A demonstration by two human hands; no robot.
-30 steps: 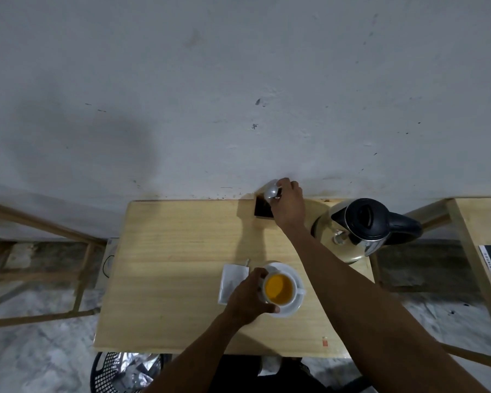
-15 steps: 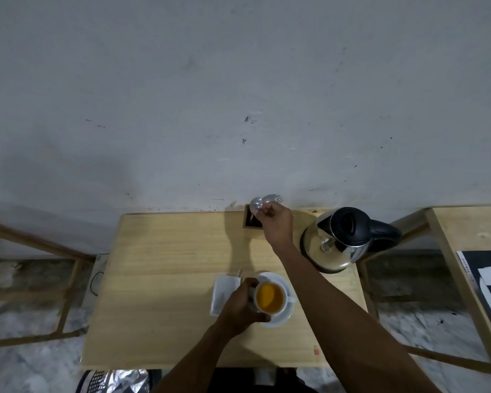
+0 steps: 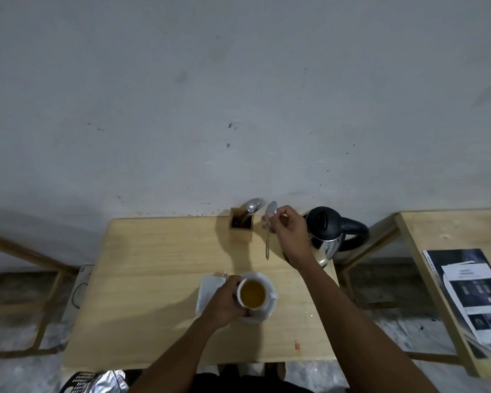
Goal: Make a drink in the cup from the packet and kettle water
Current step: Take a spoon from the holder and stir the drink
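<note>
A white cup (image 3: 253, 293) of amber drink sits on a white saucer (image 3: 268, 310) near the table's front. My left hand (image 3: 227, 302) is wrapped around the cup's left side. My right hand (image 3: 288, 231) pinches a metal spoon (image 3: 268, 231) near its bowl, handle hanging down, between the wooden cutlery holder (image 3: 241, 226) and the steel kettle (image 3: 328, 234) with its black lid. A white packet (image 3: 207, 290) lies flat left of the saucer, partly under my left hand.
The wooden table (image 3: 153, 293) stands against a grey wall. More cutlery (image 3: 254, 205) sticks out of the holder. A second table (image 3: 437, 231) at the right carries printed sheets (image 3: 476, 296). A basket with foil (image 3: 97, 382) sits on the floor at the front left.
My right hand has lifted a spoon out of the cutlery holder and drawn it to the right, clear of the box. My left hand has stayed on the cup.
</note>
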